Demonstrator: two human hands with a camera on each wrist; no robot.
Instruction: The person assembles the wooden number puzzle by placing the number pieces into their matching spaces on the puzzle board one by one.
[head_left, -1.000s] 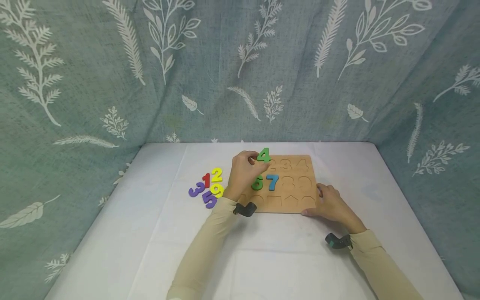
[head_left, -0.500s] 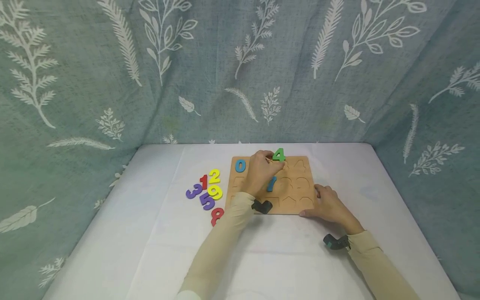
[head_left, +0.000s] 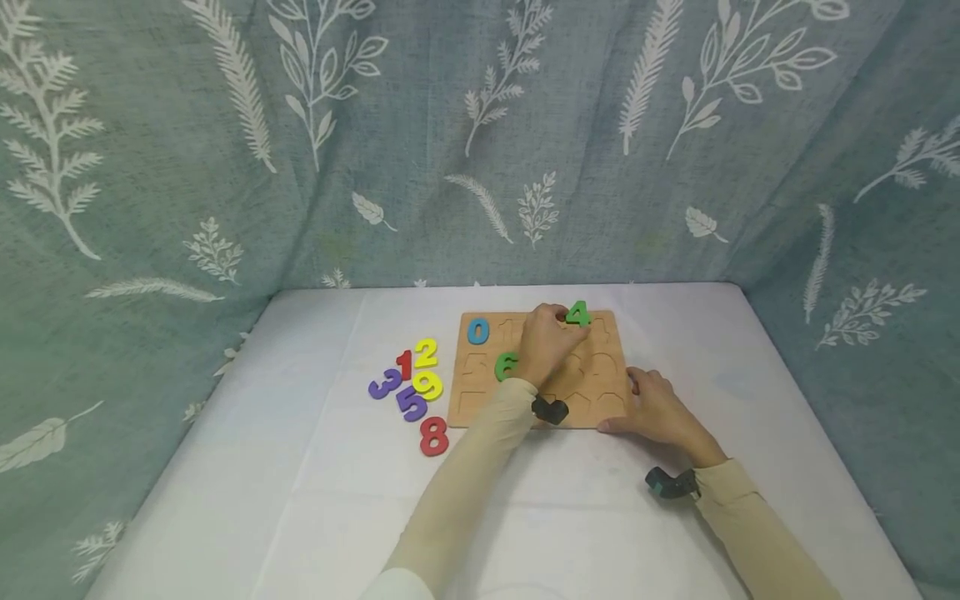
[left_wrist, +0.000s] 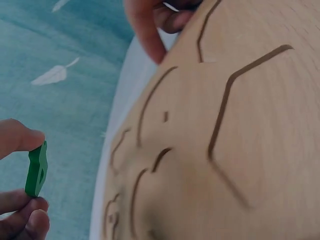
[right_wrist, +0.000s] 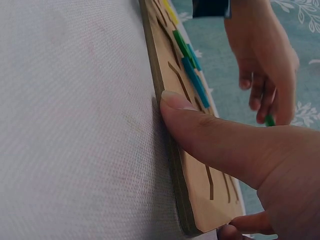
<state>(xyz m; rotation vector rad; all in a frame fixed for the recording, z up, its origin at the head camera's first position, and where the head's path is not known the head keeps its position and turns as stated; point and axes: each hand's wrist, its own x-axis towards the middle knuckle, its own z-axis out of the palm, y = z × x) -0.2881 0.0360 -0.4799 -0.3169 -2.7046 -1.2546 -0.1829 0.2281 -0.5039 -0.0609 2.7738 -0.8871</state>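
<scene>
My left hand (head_left: pixel 546 343) pinches a green number 4 (head_left: pixel 578 313) between thumb and fingers, above the top row of the wooden number puzzle board (head_left: pixel 467 408). In the left wrist view the green 4 (left_wrist: pixel 37 170) is seen edge-on, away from the board's surface. My right hand (head_left: pixel 662 410) grips the board's right end, its thumb (right_wrist: pixel 215 135) at the front edge and fingers at the far side. A blue 0 (head_left: pixel 477 331) and a green 6 (head_left: pixel 506 367) lie on the board. In the head view my left hand hides the blue 7.
Left of the board on the white-covered table (head_left: pixel 300 467) lie loose numbers: a red 1 (head_left: pixel 404 364), yellow 2 (head_left: pixel 426 353), purple 3 (head_left: pixel 385 384), purple 5 (head_left: pixel 412 403), yellow 9 (head_left: pixel 427 385) and red 8 (head_left: pixel 433 437). A leaf-patterned curtain (head_left: pixel 420 208) stands behind.
My left hand has carried the green 4 rightward along the board's top row, uncovering the blue 0, the green 6 and the red 8. The right hand keeps its hold on the board.
</scene>
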